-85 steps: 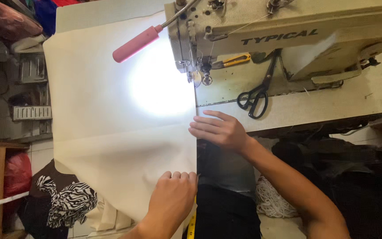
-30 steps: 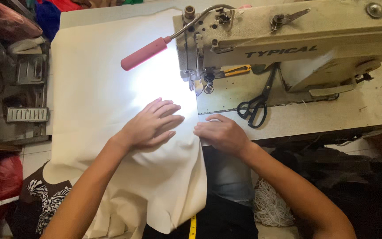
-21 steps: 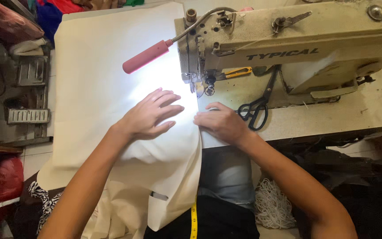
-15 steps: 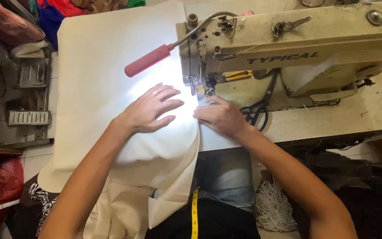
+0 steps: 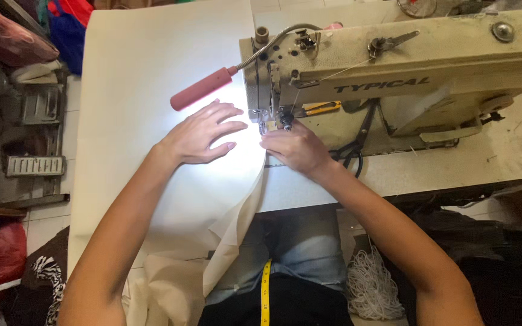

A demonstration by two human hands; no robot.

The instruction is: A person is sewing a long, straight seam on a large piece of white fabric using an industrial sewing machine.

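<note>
Cream fabric [image 5: 152, 90]: large sheet spread flat under both hands, long axis running away from person, near end folding and drooping toward lap. Left hand [image 5: 203, 133]: palm down, fingers splayed wide, pressing cloth flat, forearm angled in from lower left. Right hand [image 5: 294, 148]: fingers curled narrow, pinning cloth edge just below presser foot [image 5: 270, 124] of sewing machine [image 5: 394, 78]. Red-handled lamp [image 5: 203, 89]: just beyond left hand. Black scissors [image 5: 354, 148]: right of right hand. Yellow tape measure [image 5: 266, 293]: between forearms.

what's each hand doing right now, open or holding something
Left hand: open, flat on the cream fabric.
Right hand: on the fabric edge at the presser foot; grip cannot be told.
</note>
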